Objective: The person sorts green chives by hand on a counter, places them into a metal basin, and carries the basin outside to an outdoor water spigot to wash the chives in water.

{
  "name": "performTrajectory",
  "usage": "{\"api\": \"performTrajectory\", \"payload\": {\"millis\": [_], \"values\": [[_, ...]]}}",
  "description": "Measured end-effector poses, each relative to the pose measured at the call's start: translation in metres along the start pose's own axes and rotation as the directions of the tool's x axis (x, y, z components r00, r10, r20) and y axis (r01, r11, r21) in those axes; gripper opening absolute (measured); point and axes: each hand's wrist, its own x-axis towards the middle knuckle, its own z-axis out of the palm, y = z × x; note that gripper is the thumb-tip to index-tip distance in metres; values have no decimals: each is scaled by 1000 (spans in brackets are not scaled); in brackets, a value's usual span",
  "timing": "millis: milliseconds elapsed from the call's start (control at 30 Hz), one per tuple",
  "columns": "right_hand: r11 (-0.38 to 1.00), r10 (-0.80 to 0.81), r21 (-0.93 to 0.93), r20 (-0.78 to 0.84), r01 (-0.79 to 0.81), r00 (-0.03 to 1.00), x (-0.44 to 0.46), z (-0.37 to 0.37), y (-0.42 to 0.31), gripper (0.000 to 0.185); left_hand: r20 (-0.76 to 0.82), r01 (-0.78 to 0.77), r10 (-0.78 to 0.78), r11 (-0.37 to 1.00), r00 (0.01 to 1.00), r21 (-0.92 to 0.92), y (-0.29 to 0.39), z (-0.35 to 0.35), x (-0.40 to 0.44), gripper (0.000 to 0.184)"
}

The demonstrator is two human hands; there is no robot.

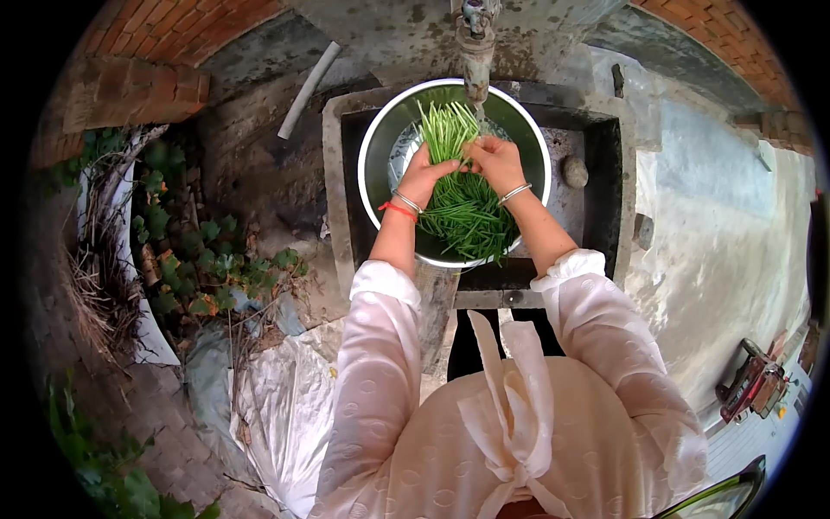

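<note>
Pale blouse patterned with circles, sleeves rolled up, long front tie, silver bangle on each wrist, red cord circling the left.

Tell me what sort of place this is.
Probably an outdoor washing spot in a yard: a tap above a rough sink, brickwork in the upper corners, and leafy plants on the ground at the picture's left.

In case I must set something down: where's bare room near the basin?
Free: the sink floor around the stone, between steel basin and the sink's right wall; wider, the pale concrete right of the sink. Crowded: the basin, with green stalks, left hand and right hand; leafy plants at left.
</note>
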Motion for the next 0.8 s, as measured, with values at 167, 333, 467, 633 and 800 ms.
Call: {"api": "performTrajectory", "payload": {"millis": [167, 333, 467, 633, 800], "values": [[974, 70, 212, 52, -79, 996, -6, -2, -3, 10, -101, -15, 11, 999, 995, -38, -1, 4, 3, 25], [940, 65, 332, 64, -83, 996, -6, -2, 5, 10, -152, -44, 36, 998, 988, -50, -6, 4, 5, 22], [962, 134, 247, -46, -118, 990, -7, -1, 2, 12, -136, -41, 40, 999, 990, -7, -6, 5, 4, 22], [968, 164, 215, -144, -131, 976, 6, -25, -8, 14, -269, -51, 29, 996, 963, -73, -11, -7, 1, 23], [975, 172, 147, -39, -165, 984, 4, -25, -14, 19, -247, -37, 18, 996, 969, -75, -7, -8, -3, 23]]}}
